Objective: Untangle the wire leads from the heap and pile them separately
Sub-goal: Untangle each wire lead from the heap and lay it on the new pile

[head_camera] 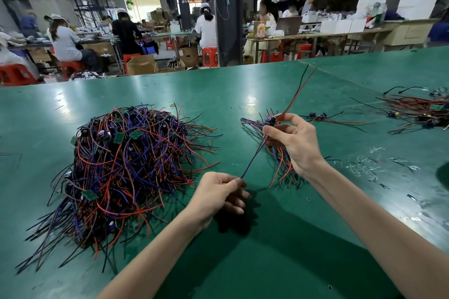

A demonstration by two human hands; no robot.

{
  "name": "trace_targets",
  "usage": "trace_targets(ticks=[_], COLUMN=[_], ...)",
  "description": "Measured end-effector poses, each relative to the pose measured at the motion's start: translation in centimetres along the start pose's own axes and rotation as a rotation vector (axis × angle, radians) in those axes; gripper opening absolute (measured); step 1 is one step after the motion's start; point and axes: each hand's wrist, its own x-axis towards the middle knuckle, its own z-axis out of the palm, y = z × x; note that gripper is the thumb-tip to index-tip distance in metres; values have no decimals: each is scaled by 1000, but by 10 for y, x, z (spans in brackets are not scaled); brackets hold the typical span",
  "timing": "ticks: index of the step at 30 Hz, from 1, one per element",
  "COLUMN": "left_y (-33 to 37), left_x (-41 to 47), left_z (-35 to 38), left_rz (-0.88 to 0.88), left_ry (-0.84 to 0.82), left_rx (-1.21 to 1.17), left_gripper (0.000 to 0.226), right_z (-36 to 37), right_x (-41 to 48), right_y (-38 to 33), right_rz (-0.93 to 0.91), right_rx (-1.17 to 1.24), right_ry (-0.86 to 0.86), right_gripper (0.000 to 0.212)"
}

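On the left of the green table (pixel 243 262) sits the heap (pixel 126 165), a thick tangle of red, blue and black wire leads with small green boards and dark parts caught in it. Just right of the heap's near edge, the left hand (pixel 218 192) pinches the end of the blue wires of 1 lead (pixel 254 157) between thumb and fingertips. Those wires run taut, up and to the right, to the right hand (pixel 294 138), which grips the lead's small dark module (pixel 270 121) with curled fingers. From there, the lead's red and black wires rise toward the far side of the table. The 2 hands are apart, joined only by this lead, which is lifted off the table. Beneath the right hand lies a small pile (pixel 279 165) of separated leads. Farther right, a few loose leads (pixel 323 116) lie near a bigger bundle (pixel 418 109) at the table's right edge, with clear scraps (pixel 364 165) nearer.
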Motion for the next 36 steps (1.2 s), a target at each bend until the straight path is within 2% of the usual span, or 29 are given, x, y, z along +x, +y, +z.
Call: trace_targets(ticks=[13,24,27,31,33,36], left_y=[1,-1,0,2,5,12], left_x=[-2,0,-1,-8,-14,-21], left_z=[-1,-3,-3,2,6,11], left_rz=[30,7,16,54,111,228], left_ry=[-37,-5,-38,-156,-257,-362], left_rx=[25,87,71,49,25,-11], left_gripper=[12,19,20,18,16,14], right_z=[-4,3,1,-2,-3,0], right_x=[2,-5,-5,-1,1,1], right_y=[0,-7,-8,-3,1,9], right_rz=[12,29,25,31,42,59], right_rx=[-30,131,123,79,51,35], right_ry=[44,-109,-116,-35,-3,-42], right_gripper=[27,34,37,27,25,25])
